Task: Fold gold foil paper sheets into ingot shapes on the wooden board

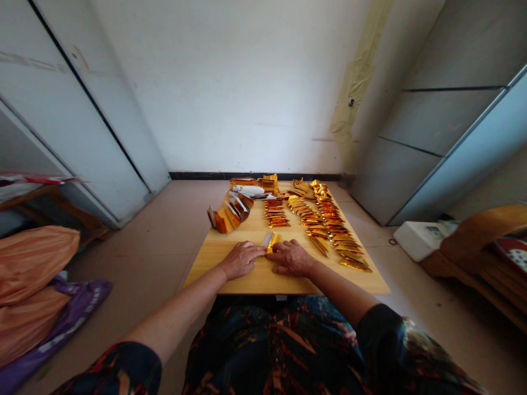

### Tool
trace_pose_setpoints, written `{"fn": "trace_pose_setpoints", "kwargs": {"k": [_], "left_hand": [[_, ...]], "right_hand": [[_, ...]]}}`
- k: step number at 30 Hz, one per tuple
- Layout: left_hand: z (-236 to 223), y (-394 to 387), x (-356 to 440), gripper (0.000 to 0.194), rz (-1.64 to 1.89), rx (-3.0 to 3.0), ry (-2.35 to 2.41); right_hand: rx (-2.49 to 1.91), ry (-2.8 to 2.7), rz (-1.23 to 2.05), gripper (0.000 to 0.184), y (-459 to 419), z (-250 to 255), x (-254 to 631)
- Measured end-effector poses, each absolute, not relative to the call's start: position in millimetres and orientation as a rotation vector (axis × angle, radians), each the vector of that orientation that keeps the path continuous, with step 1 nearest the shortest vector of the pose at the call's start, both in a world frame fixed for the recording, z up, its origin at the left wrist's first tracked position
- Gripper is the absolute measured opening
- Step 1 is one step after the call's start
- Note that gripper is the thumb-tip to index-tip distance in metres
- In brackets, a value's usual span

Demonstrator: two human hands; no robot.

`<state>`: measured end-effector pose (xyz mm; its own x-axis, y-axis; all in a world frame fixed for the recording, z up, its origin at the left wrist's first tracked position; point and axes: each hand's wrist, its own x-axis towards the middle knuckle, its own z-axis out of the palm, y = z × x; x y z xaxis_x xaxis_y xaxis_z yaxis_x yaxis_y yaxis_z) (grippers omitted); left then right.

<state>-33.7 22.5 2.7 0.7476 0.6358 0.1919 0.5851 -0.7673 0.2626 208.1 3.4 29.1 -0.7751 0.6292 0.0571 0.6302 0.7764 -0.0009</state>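
A small sheet of gold foil paper (pixel 275 240), partly folded with a whitish side showing at its left, lies on the wooden board between my hands. My left hand (pixel 242 260) has its fingers closed together, their tips gripping the paper's left near edge. Fingers of my right hand (pixel 293 258) are bent over the right side of the same paper and press it to the board. Beyond my hands runs a row of folded gold paper pieces (pixel 276 213). Left of it, a curved stack of gold sheets (pixel 227 218) stands on edge.
More folded gold pieces (pixel 329 214) form long rows on the board's right side. A white rolled item (pixel 248 190) lies at the back beside other gold paper. Grey cabinets stand on both sides, with a white box (pixel 418 240) at right and orange bags (pixel 37 263) at left.
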Motion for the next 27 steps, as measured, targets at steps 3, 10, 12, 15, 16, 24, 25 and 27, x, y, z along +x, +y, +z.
{"fn": "trace_pose_setpoints", "kwargs": {"k": [3,10,12,15,16,24,25,27], "left_hand": [[5,22,-32,0.046,0.402,2.787,0.98],[11,20,-28,0.036,0.377,2.866,0.973],[11,19,-26,0.032,0.402,2.863,1.002],[10,19,-22,0.025,0.441,2.849,1.06],[9,19,-21,0.023,0.451,2.849,1.075],[9,19,-16,0.016,0.474,2.903,1.112],[10,18,-15,0.015,0.482,2.908,1.115],[10,15,-13,0.014,0.504,2.914,1.128]], "right_hand": [[-0.997,-2.909,-0.023,0.049,3,29,209],[-0.947,-2.751,0.23,0.031,11,19,221],[-0.922,-2.702,0.259,0.026,13,16,223],[-0.92,-2.664,0.227,0.022,16,13,220],[-0.926,-2.658,0.209,0.021,16,12,218],[-0.975,-2.659,0.063,0.023,19,4,203],[-0.977,-2.657,0.063,0.023,20,3,202],[-0.99,-2.64,0.073,0.023,21,1,200]]}}
